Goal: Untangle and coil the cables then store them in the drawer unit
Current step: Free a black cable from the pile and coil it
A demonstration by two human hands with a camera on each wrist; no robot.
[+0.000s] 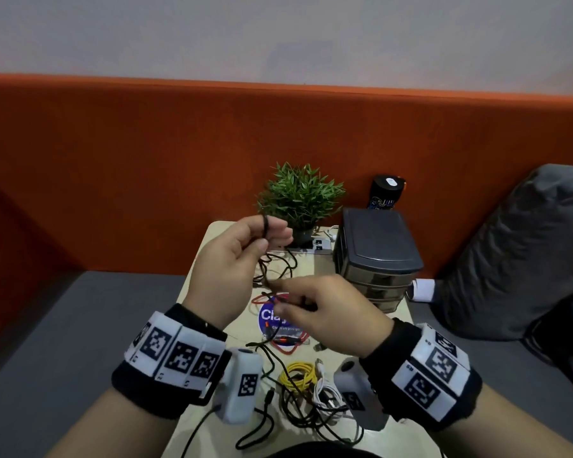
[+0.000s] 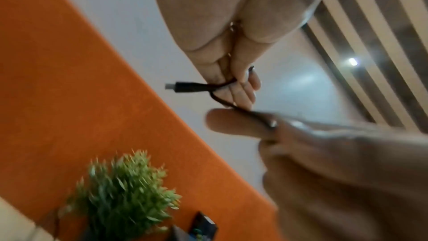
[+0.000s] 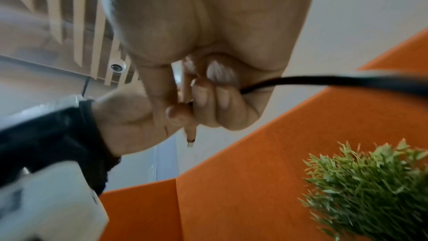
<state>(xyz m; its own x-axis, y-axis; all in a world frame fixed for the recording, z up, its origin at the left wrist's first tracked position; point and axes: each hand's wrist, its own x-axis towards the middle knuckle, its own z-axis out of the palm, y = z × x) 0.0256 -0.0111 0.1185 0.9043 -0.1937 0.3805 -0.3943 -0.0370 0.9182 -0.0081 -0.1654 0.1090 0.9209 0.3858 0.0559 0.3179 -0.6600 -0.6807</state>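
1. The small beige wooden table [image 1: 192, 285] was largely covered by arms and cables, its near edge cut off.
2. The dark grey plastic drawer unit [image 1: 376, 256] stood at the table's right, beside the green potted plant [image 1: 300, 193].
3. The left hand [image 1: 235, 259] pinched the thin black cable [image 1: 278, 262], raised above the table.
4. The right hand [image 1: 325, 309] gripped the same cable lower down; its fingertips were blurred.
5. Yellow, white and red cables lay tangled beneath.

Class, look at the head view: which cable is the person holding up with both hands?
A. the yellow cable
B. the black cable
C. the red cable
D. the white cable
B: the left hand and right hand both pinch the black cable, while the yellow cable lies on the table.
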